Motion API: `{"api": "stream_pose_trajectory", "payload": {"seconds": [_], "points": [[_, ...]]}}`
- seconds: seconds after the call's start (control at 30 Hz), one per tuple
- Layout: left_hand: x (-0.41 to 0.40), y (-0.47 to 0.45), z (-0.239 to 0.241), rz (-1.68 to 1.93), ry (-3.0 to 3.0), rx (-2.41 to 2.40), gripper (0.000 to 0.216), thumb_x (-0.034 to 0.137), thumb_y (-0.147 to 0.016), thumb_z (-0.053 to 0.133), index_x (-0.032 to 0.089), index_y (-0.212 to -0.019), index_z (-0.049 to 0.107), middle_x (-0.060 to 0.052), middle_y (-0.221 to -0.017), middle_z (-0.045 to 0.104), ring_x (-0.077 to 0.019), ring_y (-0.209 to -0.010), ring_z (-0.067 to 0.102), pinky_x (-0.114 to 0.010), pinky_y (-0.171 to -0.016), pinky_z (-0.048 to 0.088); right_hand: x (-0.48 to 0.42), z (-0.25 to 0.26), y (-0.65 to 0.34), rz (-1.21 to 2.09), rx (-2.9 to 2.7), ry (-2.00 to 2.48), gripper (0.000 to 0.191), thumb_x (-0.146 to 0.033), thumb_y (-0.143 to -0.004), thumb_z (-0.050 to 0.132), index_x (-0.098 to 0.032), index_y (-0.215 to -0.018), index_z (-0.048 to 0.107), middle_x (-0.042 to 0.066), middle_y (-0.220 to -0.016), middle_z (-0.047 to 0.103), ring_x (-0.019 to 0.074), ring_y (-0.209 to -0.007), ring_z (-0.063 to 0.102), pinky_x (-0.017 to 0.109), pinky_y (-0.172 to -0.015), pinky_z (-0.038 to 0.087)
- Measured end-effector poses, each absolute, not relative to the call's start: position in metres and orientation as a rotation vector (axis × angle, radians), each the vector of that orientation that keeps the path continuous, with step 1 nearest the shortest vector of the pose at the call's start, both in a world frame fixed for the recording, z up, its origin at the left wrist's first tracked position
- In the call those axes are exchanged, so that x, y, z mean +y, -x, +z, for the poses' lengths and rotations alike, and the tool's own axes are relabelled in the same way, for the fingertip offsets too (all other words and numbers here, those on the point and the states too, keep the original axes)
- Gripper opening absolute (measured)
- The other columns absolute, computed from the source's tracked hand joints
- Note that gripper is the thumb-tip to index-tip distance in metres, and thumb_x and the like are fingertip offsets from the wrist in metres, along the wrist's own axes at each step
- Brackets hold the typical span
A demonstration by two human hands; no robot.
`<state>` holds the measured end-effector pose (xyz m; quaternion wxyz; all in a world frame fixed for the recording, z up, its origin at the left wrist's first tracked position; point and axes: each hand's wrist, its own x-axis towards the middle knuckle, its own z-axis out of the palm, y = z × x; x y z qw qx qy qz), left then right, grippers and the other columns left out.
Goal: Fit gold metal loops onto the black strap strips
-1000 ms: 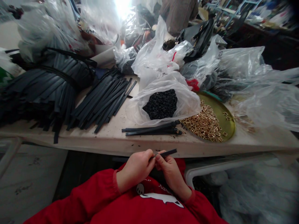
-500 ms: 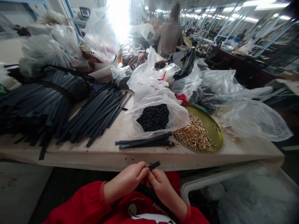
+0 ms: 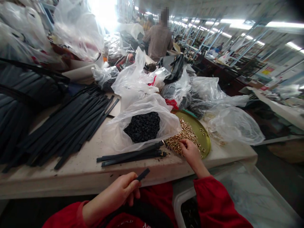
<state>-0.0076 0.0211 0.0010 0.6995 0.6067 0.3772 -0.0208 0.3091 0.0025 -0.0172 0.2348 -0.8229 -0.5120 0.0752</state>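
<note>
My left hand (image 3: 125, 189) is closed on a black strap (image 3: 143, 174), whose end sticks out past the thumb, in front of the table edge. My right hand (image 3: 190, 151) reaches over the pile of small gold buckles (image 3: 188, 133) on a round gold tray (image 3: 207, 142). Its thumb and fingers are pinched together at the pile, and what lies between them is too small to make out. Left of the tray, a few black straps (image 3: 133, 155) lie together, with gold buckles at their right ends. Behind them an open plastic bag (image 3: 111, 134) holds many small black pieces (image 3: 142, 126).
A large spread of black straps (image 3: 71, 120) covers the table's left side, with a thicker bundle (image 3: 14, 110) beyond it. Clear plastic bags (image 3: 237, 125) crowd the back and right. Below the edge stands a white bin (image 3: 177, 205). A person (image 3: 158, 41) is farther back.
My right hand has left my left hand and moved forward and right to the gold buckles. My left hand keeps hold of the strap. The view has turned a little right.
</note>
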Motion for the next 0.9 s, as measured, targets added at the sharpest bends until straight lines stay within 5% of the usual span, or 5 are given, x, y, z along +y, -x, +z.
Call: {"api": "stream_pose_trajectory", "payload": {"seconds": [0.37,0.7,0.9], "points": [[0.014,0.005,0.001,0.026,-1.600,0.858,0.031,0.035,-0.087,0.031,0.018,-0.070,0.050,0.003,-0.063,0.051,-0.0111,-0.057,0.045,-0.021,-0.054,0.034,0.047,-0.027,-0.309,0.396,-1.487,2.350,0.010,-0.025,-0.070,0.056,-0.016,-0.070,0.061,0.006,-0.070,0.064,0.0155,-0.063,0.054,0.025,-0.058,0.032],[0.005,0.007,0.017,0.136,-1.689,0.859,0.030,0.035,-0.087,0.032,0.018,-0.072,0.050,0.004,-0.060,0.051,-0.0111,-0.055,0.046,-0.022,-0.054,0.034,0.017,-0.004,-0.303,0.376,-1.331,2.174,0.019,-0.032,-0.072,0.047,-0.016,-0.071,0.057,0.004,-0.067,0.059,0.0168,-0.063,0.050,0.028,-0.060,0.034],[0.003,0.001,0.032,0.338,-1.887,0.945,0.024,0.031,-0.087,0.036,0.017,-0.086,0.055,-0.003,-0.080,0.062,-0.0158,-0.072,0.055,-0.025,-0.066,0.040,-0.009,0.013,-0.240,0.800,-1.347,1.865,0.031,-0.048,-0.074,0.050,-0.017,-0.068,0.052,-0.003,-0.054,0.052,0.0107,-0.047,0.044,0.023,-0.047,0.035]]}}
